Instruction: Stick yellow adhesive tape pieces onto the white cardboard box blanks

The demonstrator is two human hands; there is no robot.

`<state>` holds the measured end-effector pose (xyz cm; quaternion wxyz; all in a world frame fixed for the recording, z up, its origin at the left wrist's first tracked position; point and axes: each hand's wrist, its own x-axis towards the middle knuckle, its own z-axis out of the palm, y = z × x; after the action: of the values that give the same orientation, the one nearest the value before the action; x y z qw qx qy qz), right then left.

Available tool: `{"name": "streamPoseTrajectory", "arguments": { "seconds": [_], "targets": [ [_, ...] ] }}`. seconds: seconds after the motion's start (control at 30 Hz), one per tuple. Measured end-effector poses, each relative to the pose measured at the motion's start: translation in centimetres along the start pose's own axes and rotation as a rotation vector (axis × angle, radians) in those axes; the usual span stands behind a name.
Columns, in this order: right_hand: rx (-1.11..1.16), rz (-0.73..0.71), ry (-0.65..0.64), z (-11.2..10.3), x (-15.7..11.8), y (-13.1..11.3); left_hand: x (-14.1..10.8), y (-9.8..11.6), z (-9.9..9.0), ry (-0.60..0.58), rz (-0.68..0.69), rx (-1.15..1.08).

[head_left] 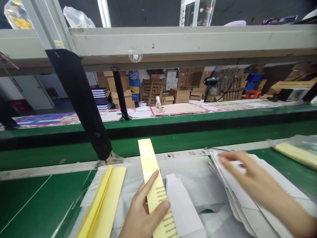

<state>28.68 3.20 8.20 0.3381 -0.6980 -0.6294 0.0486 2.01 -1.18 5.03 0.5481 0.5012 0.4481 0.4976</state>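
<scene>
My left hand [148, 206] is closed around a narrow yellow label strip [151, 165], held tilted upright with repeated lines of small print on its lower half. Just right of it, a white flattened carton [183, 205] lies on the white covering. My right hand [245, 172], slightly blurred, pinches at the upper left edge of a fanned stack of white flattened cartons [237, 201]. More yellow strips [106, 201] lie in a loose pile left of my left hand.
White sheeting [193, 165] covers part of the green worktop [32, 198]. A yellow bundle in clear plastic [299, 153] lies far right. A black-wrapped post [79, 105] rises at left to an overhead shelf [173, 41]. Cardboard boxes [180, 96] stand behind the green conveyor edge [185, 140].
</scene>
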Motion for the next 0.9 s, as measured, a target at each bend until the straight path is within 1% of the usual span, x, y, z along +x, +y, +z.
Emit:
{"name": "streamPoseTrajectory", "arguments": {
  "seconds": [0.03,0.07,0.1,0.17,0.23,0.33,0.47,0.53,0.57,0.63,0.73,0.83,0.9],
  "targets": [
    [0.181,-0.059,-0.196,1.0,-1.2,-2.6,0.0,-0.2,0.0,-0.011,0.011,0.0],
    [0.305,-0.111,-0.357,2.0,-2.3,-4.9,0.0,-0.4,-0.1,-0.014,0.025,0.014],
    [0.387,-0.144,-0.459,2.9,-3.2,-6.8,0.1,-0.6,-0.1,-0.008,0.043,0.041],
    [0.489,-0.158,-0.543,4.6,-4.3,-9.0,0.1,-1.0,-0.2,0.009,0.093,0.108],
    [0.54,-0.148,-0.561,5.8,-4.7,-9.7,0.2,-1.3,-0.3,0.02,0.136,0.156],
    [0.563,-0.123,-0.561,6.5,-4.7,-9.5,0.3,-1.3,-0.3,0.022,0.156,0.198],
    [0.592,-0.163,-0.542,5.8,-4.5,-9.5,0.5,-1.2,-0.1,0.078,0.139,0.296],
    [0.632,-0.173,-0.53,5.5,-4.1,-9.2,0.6,-1.3,-0.2,0.109,0.101,0.333],
    [0.644,-0.15,-0.528,5.5,-3.8,-8.8,0.8,-1.3,-0.2,0.113,0.079,0.34],
    [0.649,-0.054,-0.556,6.1,-3.1,-7.5,1.0,-1.6,-0.4,0.106,0.047,0.352],
    [0.63,0.095,-0.632,7.9,-2.5,-5.2,1.3,-2.1,-0.6,0.078,0.041,0.393],
    [0.639,0.137,-0.651,9.4,-2.7,-3.8,1.4,-2.6,-0.7,0.047,0.004,0.406],
    [0.659,0.135,-0.654,9.7,-3.0,-3.6,1.5,-2.8,-0.7,0.04,-0.007,0.399]
  ]
}}
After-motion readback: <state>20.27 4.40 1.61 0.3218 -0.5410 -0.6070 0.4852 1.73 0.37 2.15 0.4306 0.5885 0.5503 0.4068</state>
